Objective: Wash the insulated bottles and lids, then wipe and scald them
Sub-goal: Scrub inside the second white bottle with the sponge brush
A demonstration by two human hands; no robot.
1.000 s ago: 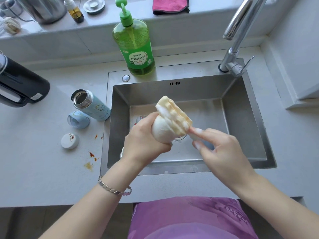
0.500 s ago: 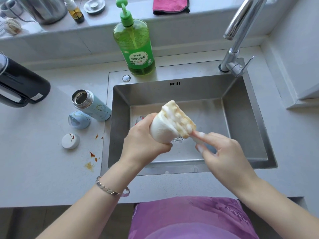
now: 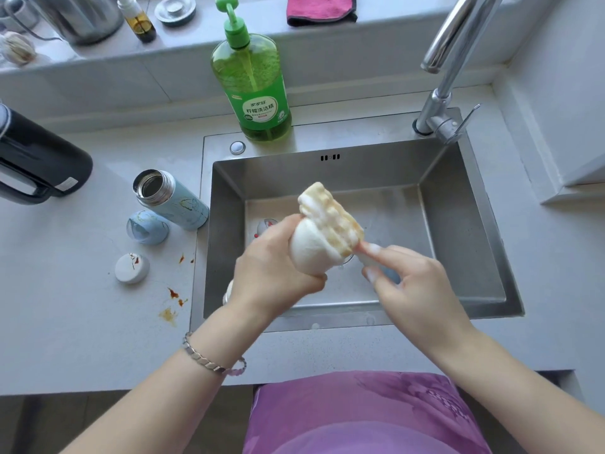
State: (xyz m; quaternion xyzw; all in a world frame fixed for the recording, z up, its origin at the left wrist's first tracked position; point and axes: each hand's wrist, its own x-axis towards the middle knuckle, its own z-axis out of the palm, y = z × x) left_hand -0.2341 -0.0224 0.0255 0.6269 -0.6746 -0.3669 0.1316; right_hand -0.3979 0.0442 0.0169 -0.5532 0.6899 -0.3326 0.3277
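Washing step, I'd say. Left hand point(image 3: 275, 273) is wrapped tight round the white rounded insulated bottle point(image 3: 309, 253) over the steel sink point(image 3: 458, 224). Right hand point(image 3: 415, 290) pinches what looks like the pale handle of a sudsy ridged yellow sponge brush point(image 3: 330, 217), which sits just past the left fingertips. Next it probably needs a rinse. The light blue steel-lined bottle point(image 3: 173, 199), well left of those fingers, stands open and looks empty.

Orange-red splatters point(image 3: 172, 299) dot the grey worktop point(image 3: 65, 322) just left of the steel sink point(image 3: 468, 240). On the back ledge point(image 3: 196, 37) stand a steel pot point(image 3: 82, 14), a small amber bottle point(image 3: 140, 22) and a round metal stopper point(image 3: 175, 9). A chrome tap point(image 3: 448, 70) rises at the sink's far right corner.
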